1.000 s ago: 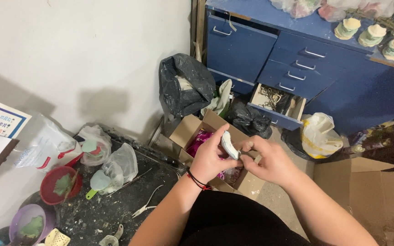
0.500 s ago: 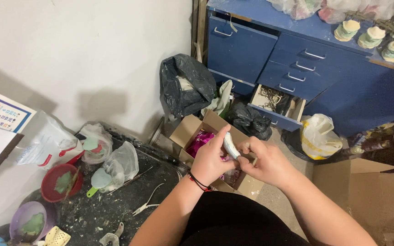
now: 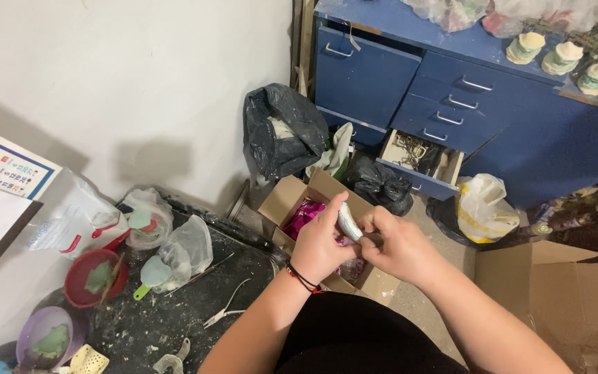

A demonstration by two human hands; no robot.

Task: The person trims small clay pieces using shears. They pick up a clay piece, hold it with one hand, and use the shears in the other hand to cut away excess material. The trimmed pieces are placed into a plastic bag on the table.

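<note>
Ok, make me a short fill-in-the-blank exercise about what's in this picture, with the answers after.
1. Both hands, the left hand and the right hand, hold one small pale ____ piece.
2. Below the hands sits an open ____ box with pink material inside.
3. The cabinet against the wall is ____ in colour.
4. The left wrist wears a red and black ____.

Missing words: curved; cardboard; blue; band

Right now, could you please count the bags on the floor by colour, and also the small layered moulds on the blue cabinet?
Black bags: 2, a large one by the wall and a smaller one under the open drawer
White-and-yellow bag: 1
Layered moulds on the blue cabinet: 3
Total: 6
</note>
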